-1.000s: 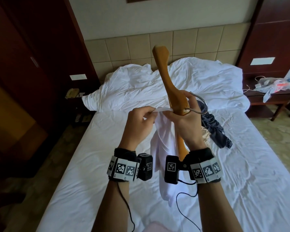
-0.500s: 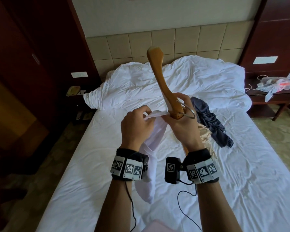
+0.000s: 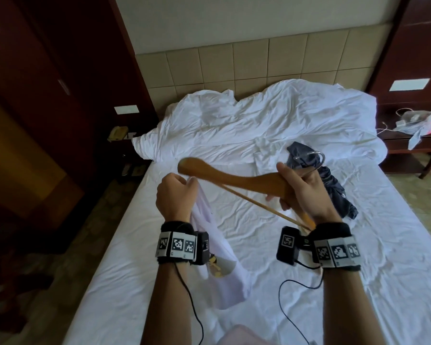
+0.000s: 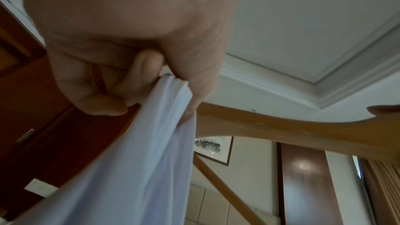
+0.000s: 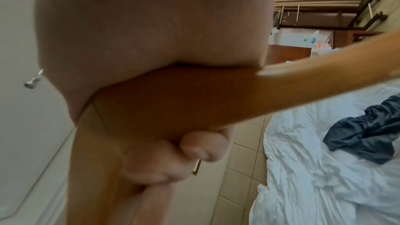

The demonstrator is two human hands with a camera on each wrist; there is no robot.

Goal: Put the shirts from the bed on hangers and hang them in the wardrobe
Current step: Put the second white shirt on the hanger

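We see a white shirt (image 3: 217,260) with a yellow printed figure near its lower part, hanging limp above the bed (image 3: 309,245); its fabric is thin and gathered into folds at the top. A wooden hanger (image 3: 234,174) with a metal hook and a thin lower bar lies nearly level in the air, one rounded end just beside the shirt's bunched edge. A dark blue garment (image 3: 334,185) lies crumpled on the bed's white sheet, beyond the hanger. Our left hand (image 3: 176,197) pinches the gathered top of the shirt, fingers curled tight around the cloth. Our right hand (image 3: 304,188) is clamped around the hanger's thick middle, by the hook.
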